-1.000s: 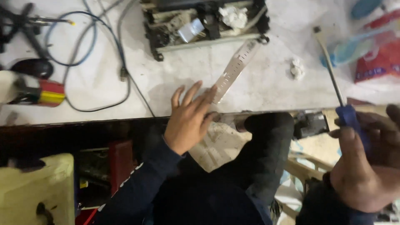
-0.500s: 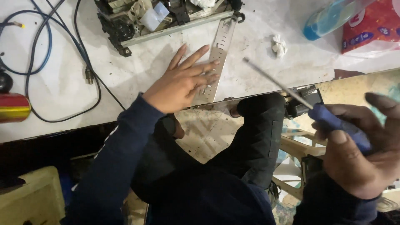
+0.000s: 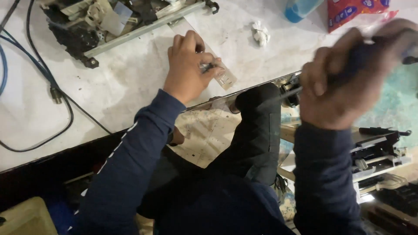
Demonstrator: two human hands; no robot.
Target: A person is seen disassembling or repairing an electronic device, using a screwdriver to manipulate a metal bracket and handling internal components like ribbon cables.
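My left hand (image 3: 188,66) lies on a long flat metal strip (image 3: 226,79) on the white table (image 3: 130,78). Its fingers are curled, with thumb and forefinger pinched around a small dark part on the strip. My right hand (image 3: 344,82) is raised over the table's front edge, blurred by motion. It is closed around the blue handle of a screwdriver (image 3: 370,45). The screwdriver's shaft is hard to make out. My black-trousered knee (image 3: 257,126) sits between both arms.
A dismantled machine frame (image 3: 109,21) lies at the back of the table. Blue and black cables (image 3: 56,93) trail on the left. A crumpled white scrap (image 3: 261,32), a blue bottle (image 3: 300,8) and a red packet (image 3: 352,11) lie at the back right. Black device parts (image 3: 379,148) sit low right.
My left hand went from flat with spread fingers to curled and pinching on the strip. My right hand swung up and inward with the screwdriver, and is now blurred.
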